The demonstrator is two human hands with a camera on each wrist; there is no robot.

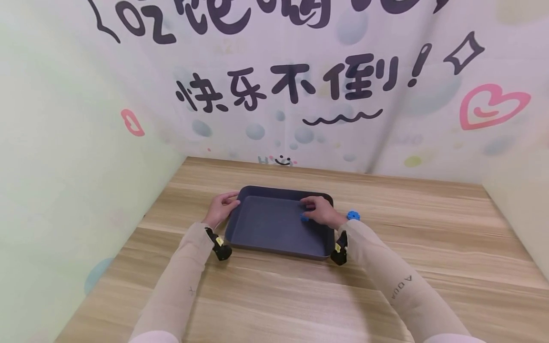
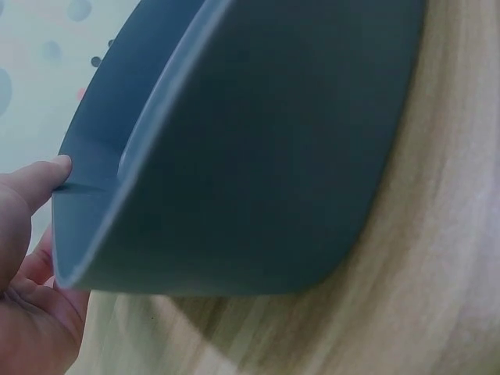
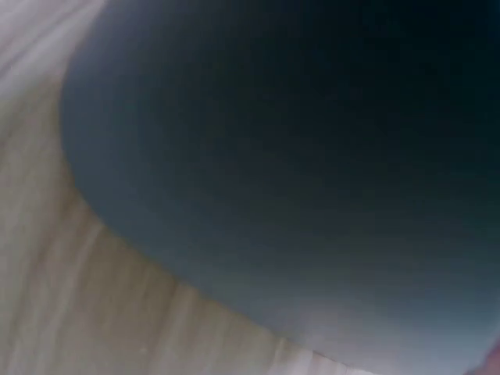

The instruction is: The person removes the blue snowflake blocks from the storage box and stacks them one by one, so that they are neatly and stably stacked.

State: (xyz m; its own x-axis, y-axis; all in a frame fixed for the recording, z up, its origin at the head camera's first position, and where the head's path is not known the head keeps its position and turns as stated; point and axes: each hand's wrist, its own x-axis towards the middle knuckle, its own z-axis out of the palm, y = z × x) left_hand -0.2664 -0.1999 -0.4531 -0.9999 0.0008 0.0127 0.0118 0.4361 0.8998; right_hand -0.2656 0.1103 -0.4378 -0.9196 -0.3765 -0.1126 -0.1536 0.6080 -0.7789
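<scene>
My left hand (image 1: 220, 208) grips the left rim of a dark blue-grey rectangular tray (image 1: 270, 224). In the left wrist view the thumb (image 2: 53, 173) presses on the tray's (image 2: 258, 156) edge, with the other fingers behind its wall. Over the tray's right part, my right hand (image 1: 322, 212) has curled fingers and holds a small blue piece (image 1: 304, 217) at the thumb; most of the piece is hidden. The right wrist view shows mainly the tray's outer wall (image 3: 273, 172), with only a sliver of the hand at the lower right corner.
A blue notched wheel (image 1: 353, 215) lies on the wood-grain table (image 1: 274, 295), right of the tray and beside the right wrist. Behind the table hangs a white printed cloth (image 1: 257, 119). A pale wall (image 1: 64, 190) stands on the left.
</scene>
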